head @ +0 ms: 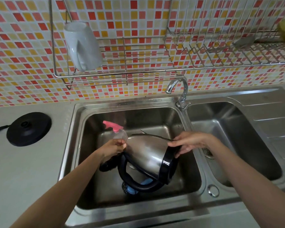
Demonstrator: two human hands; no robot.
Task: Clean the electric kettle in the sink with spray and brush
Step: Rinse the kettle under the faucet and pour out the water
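Nearest to us, low in the frame, our two forearms reached up from the bottom corners into the left basin of the sink [192,188]. Just below centre a blue brush [132,190] lay on the basin floor, mostly hidden under the black handle of the kettle [148,153].

The kettle itself sat at the centre of the frame, inside that left basin, tipped over on its side with its black base ring turned toward the lower right and its spout end pointing away. Its steel body looked smooth and shiny, with soft streaks of reflected light; we could make out no foam or suds on it (the glare made it hard to be sure).

Our left hand [113,149] was curled around a clear spray bottle [119,134] with a pink trigger head, held touching the kettle's left flank. Our right hand [190,142] lay with fingers spread on the kettle's upper right edge, steadying it rather than gripping tight.

We judged the job to be at the spraying step: brushing and rinsing were still ahead.

Farther up, the faucet [179,89] stood between the two basins with no water running. At the left edge the kettle's black power base [29,129] rested on the counter [23,170].
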